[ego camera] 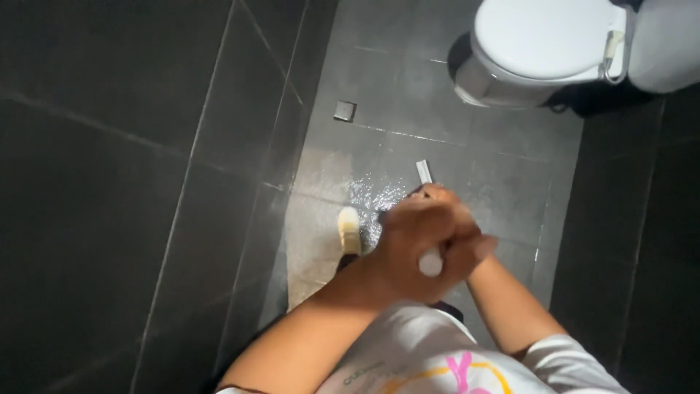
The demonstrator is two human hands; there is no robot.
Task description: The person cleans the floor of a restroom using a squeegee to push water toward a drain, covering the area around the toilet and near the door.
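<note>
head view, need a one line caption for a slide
Both hands grip a white stick handle over the wet grey tiled floor near a white toilet.

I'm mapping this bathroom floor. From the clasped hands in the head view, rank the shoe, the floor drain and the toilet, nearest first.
1. Pale shoe, just left of the hands on wet floor tiles.
2. Square floor drain, farther up and left.
3. White toilet, farthest, upper right.
</note>
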